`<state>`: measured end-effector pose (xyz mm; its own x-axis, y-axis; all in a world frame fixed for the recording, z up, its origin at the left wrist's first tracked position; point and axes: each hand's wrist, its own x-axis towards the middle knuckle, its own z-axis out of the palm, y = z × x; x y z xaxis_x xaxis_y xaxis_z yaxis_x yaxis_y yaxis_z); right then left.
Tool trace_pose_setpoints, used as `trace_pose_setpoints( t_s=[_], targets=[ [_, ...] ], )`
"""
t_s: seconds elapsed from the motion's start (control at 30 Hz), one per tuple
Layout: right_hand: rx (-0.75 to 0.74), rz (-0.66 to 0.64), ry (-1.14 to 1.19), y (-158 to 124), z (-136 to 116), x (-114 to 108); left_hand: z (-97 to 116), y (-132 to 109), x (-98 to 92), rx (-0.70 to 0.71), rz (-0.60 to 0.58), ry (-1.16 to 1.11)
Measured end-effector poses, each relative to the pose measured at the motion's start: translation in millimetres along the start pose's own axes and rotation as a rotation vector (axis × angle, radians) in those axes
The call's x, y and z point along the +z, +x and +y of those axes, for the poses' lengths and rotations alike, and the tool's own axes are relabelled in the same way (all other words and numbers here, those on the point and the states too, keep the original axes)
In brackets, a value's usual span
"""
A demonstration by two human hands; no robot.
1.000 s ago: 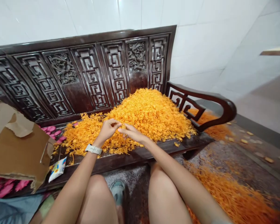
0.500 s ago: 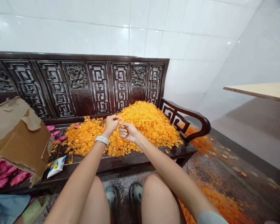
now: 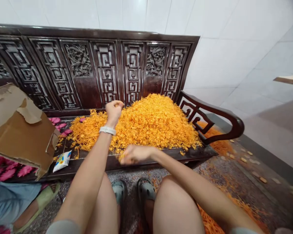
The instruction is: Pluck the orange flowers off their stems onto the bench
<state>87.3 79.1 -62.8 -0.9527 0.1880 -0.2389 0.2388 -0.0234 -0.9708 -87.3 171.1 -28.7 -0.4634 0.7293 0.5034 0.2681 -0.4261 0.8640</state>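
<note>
Seated person facing a dark carved desk (image 3: 146, 162) with a fretwork backrest, white tiled wall behind; the 2 hands are apart. The left hand (image 3: 114, 110), white watch (image 3: 107, 130) on the wrist, is raised and closed into a fist, pinching a small orange piece (image 3: 117, 104) at the top of the fingers. The right hand (image 3: 134, 153) is low at the front edge of the desk, fingers curled, motion-blurred, with orange scraps (image 3: 121, 157) at the fingertips; cannot tell if they are gripped or falling. The big heap of orange petals (image 3: 156, 122) sits on the desk seat ahead of both hands, long axis running left to right, peak toward the right end by the armrest (image 3: 210, 113), thinner stringy spread at the left end. The left hand is the nearer one, up over the left slope of the heap; the right hand is just short of the front fringe, well below the left. Torn cardboard box (image 3: 19, 136) at the left on pink floral cloth (image 3: 5, 170), small printed packet (image 3: 62, 161) on the desk edge beside it. More orange litter (image 3: 234, 201) on the floor at the right. Grey sandals (image 3: 119, 191) between the knees. Another person at the lower left, only blue clothing (image 3: 5, 201) and a green sandal (image 3: 42, 198) showing
</note>
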Motion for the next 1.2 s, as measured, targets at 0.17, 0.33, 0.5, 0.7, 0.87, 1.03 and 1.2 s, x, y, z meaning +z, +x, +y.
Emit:
trace_pose_setpoints(
  t_s=[0.17,0.33,0.5,0.7,0.87,1.03,1.2],
  targets=[
    [-0.111,-0.176,-0.145,-4,-30,28,-20,11,-7.6,-0.091,-0.009,-0.087],
    [-0.275,0.529,0.094,-15,-35,-5,-3,-4,-19.1,-0.045,-0.379,-0.044],
    [-0.336,0.747,0.155,-11,-19,-21,25,-9,-37.2,-0.022,-0.69,-0.031],
    [-0.285,0.889,-0.147,-10,-15,-30,40,-18,-37.1,0.028,-0.964,0.023],
    [-0.291,0.787,-0.28,-10,-16,-31,42,-15,-42.5,0.027,-0.966,0.042],
    [-0.317,0.846,-0.176,-6,-12,-36,46,-15,-46.0,0.016,-0.97,0.047],
    [-0.342,0.889,-0.173,-1,-5,-43,41,-19,-41.3,0.013,-0.977,0.048]
  ],
)
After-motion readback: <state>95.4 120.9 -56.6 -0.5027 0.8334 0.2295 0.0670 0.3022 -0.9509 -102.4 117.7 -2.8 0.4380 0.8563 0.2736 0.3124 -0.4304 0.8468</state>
